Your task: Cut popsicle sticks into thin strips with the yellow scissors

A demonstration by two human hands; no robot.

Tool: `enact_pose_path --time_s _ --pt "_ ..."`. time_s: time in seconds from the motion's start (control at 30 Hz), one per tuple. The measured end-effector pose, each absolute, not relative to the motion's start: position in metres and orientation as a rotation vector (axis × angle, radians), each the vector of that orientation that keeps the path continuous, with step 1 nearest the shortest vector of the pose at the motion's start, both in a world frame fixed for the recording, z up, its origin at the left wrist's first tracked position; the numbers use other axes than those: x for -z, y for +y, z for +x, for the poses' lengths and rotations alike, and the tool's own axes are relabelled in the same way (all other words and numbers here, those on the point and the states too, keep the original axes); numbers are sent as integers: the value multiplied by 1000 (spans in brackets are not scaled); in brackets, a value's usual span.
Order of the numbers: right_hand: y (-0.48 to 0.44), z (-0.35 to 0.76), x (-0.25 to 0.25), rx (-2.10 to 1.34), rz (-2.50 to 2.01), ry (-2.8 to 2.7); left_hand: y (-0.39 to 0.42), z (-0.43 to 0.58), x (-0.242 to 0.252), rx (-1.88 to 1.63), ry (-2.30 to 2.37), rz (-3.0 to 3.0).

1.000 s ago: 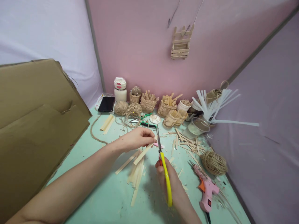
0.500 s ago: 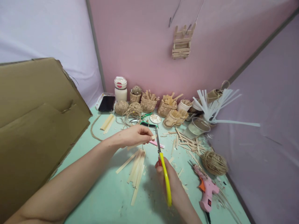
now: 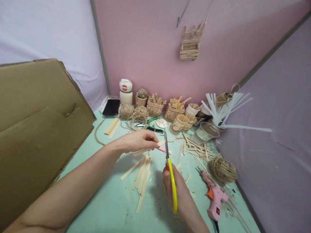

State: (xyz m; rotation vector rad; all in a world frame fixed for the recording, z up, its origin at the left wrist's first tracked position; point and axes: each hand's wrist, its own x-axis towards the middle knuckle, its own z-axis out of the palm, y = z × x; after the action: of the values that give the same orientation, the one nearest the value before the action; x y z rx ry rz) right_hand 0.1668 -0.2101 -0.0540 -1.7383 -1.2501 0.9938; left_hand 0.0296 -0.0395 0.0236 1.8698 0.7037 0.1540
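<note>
In the middle of the surface, the left hand pinches one stick, whose far end lies against the blades of the scissors. The right hand is closed round the yellow handles, and the blades are nearly together. A second ago the stick slanted steeply down over the pile. It has since swung flatter and risen clear, while the scissors barely shifted (so the cut looks under way, with no piece fallen yet).

Counted:
- one stick in hand
- one scissors
- one pile of strips, too overlapped to number, just near of the hands
- one pink glue gun at near right
- one big twine ball beside the glue gun
- two smaller balls far left
- one phone and one white jar by the smaller balls
- one cardboard sheet at left
</note>
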Motion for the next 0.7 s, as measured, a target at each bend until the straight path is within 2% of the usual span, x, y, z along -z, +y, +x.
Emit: enact_pose_path --time_s 0.7 --pt "-212 169 58 -1160 -1833 -1220 -34 26 -22 -46 732 1955"
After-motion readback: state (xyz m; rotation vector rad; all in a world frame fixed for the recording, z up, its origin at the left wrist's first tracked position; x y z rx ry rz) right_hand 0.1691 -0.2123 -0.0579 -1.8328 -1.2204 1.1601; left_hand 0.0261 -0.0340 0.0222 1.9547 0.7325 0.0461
